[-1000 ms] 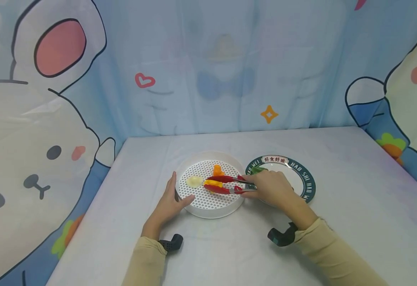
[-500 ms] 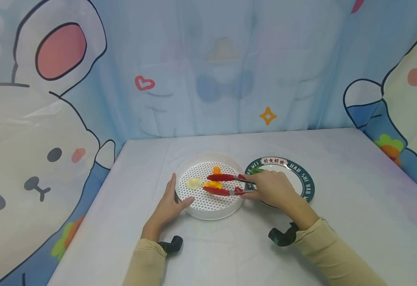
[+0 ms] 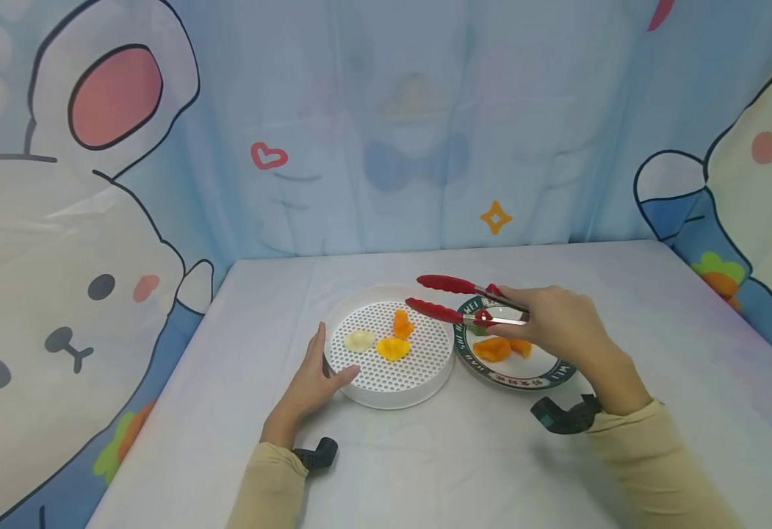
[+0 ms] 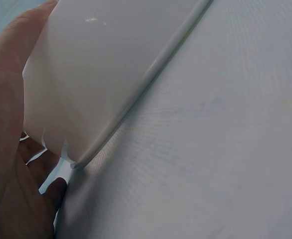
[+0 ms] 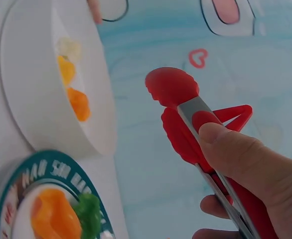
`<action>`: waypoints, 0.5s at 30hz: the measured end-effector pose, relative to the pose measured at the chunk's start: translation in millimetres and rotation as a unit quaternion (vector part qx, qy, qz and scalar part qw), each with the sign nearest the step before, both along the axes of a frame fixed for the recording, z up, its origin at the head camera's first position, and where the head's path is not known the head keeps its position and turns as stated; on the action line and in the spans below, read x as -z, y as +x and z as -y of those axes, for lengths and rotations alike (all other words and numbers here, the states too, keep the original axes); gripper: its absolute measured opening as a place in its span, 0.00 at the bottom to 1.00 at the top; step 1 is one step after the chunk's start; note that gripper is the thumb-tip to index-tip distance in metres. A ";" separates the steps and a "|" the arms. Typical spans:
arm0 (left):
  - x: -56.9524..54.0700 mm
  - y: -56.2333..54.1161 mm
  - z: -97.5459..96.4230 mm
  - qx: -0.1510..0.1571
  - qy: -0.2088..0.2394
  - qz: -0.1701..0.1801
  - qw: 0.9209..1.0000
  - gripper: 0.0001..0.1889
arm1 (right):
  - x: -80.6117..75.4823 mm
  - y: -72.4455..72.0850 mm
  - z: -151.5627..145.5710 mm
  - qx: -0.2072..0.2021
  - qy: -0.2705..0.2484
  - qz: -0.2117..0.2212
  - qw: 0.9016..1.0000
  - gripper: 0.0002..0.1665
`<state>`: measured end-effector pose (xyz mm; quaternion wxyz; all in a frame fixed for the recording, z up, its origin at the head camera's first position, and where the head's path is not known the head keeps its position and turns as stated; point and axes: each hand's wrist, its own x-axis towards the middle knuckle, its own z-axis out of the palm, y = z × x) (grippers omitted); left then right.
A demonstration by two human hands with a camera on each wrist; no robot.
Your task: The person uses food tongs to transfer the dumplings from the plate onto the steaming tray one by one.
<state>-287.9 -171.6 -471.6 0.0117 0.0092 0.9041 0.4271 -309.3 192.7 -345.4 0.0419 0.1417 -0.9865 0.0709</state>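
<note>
My left hand (image 3: 309,375) holds the near left side of a round white perforated steamer tray (image 3: 386,398), thumb at the rim and fingers along the outer wall. In the tray lie a pale yellow round piece (image 3: 359,341), a yellow piece (image 3: 394,349) and an orange piece (image 3: 402,324). My right hand (image 3: 557,323) grips red-tipped metal tongs (image 5: 196,112), raised above the plate's far left side. Nothing sits between the spread tips. On the green-rimmed plate (image 3: 574,353) are orange pieces (image 5: 56,216) and a green piece (image 5: 87,215), partly hidden by the tongs in the head view.
Tray and plate stand side by side on a white-covered table (image 3: 412,470). A light blue curtain (image 3: 419,169) with cartoon figures hangs behind and along both sides. Each wrist wears a black camera mount (image 3: 318,453).
The tongs have let go of the yellow piece, which lies in the tray. My right hand has lifted them up and right, uncovering orange pieces on the plate. My left hand stays put.
</note>
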 end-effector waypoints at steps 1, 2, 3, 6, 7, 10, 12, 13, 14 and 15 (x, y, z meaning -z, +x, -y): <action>-0.2 0.1 -0.1 0.000 0.000 0.001 1.000 0.57 | -1.6 -0.7 -4.3 0.004 0.000 0.000 1.000 0.56; -0.3 0.2 0.0 0.000 0.000 0.000 1.000 0.57 | -2.7 -1.4 -8.6 0.008 0.000 0.000 1.000 0.57; -0.2 0.2 0.2 0.001 -0.001 -0.002 1.000 0.57 | -3.4 -2.2 -12.3 0.011 -0.001 0.003 1.000 0.58; 0.1 0.1 0.2 -0.001 -0.002 0.001 1.000 0.57 | -3.2 -4.8 -22.4 0.015 0.001 0.012 1.000 0.61; 0.3 0.0 0.2 -0.001 -0.003 -0.001 1.000 0.57 | -2.7 -5.8 -25.5 0.016 -0.001 0.015 1.000 0.62; 1.0 -0.3 -0.3 -0.003 -0.004 0.000 1.000 0.57 | -0.5 -9.7 -34.8 0.019 -0.001 0.030 0.999 0.66; 1.0 -0.2 -0.4 -0.005 -0.003 0.000 1.000 0.57 | 0.4 -13.0 -42.5 0.021 0.004 0.041 0.999 0.69; 0.7 -0.1 -0.5 -0.005 -0.003 -0.002 1.000 0.57 | 1.0 -14.7 -47.2 0.023 0.007 0.046 0.999 0.70; 0.4 0.0 -0.7 -0.006 -0.003 0.000 1.000 0.57 | 1.6 -16.2 -51.9 0.023 0.010 0.052 0.998 0.71; -0.1 -0.1 -0.8 -0.007 -0.003 0.000 1.000 0.57 | 2.4 -17.9 -56.8 0.024 0.012 0.057 0.998 0.72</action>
